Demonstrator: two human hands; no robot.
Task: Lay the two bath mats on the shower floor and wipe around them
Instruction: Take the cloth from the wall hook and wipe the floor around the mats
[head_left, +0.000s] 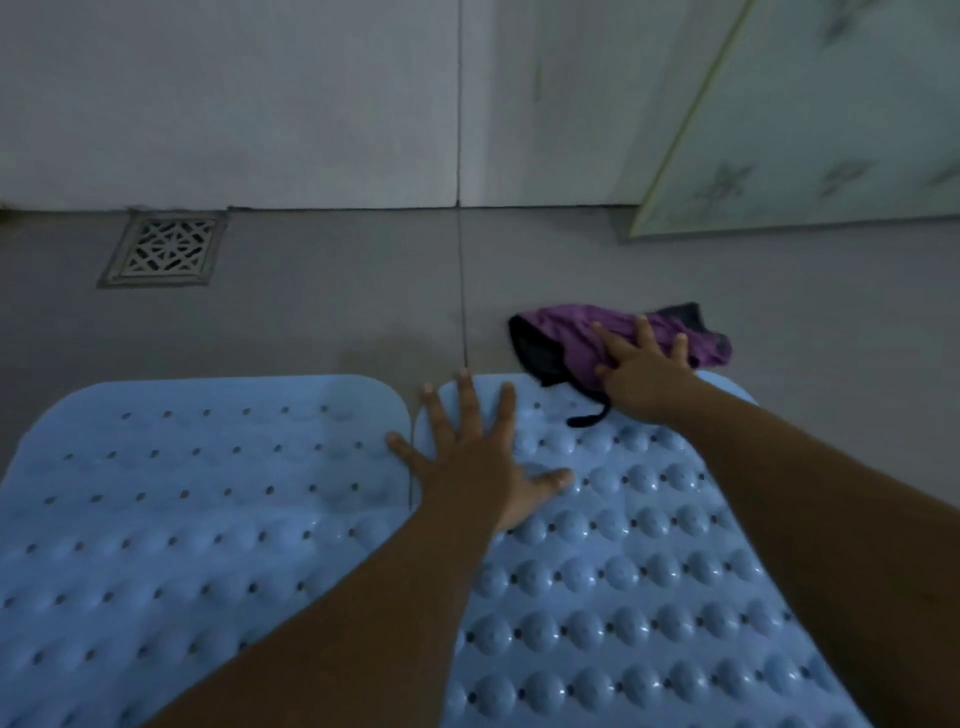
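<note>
Two light blue bath mats lie flat side by side on the grey tiled floor (311, 312). The left mat (182, 493) has small holes; the right mat (623, 571) shows raised bumps. My left hand (472, 457) rests palm down with fingers spread on the right mat's near-left corner, its little finger reaching the left mat. My right hand (644, 369) presses flat on a purple and black cloth (571, 338) that lies on the floor just beyond the right mat's far edge, with a black strap trailing onto the mat.
A square metal floor drain (166, 249) sits at the back left by the white wall (260, 104). A pale patterned panel (831, 130) leans at the back right. A grout line (461, 291) runs from the wall toward the mats.
</note>
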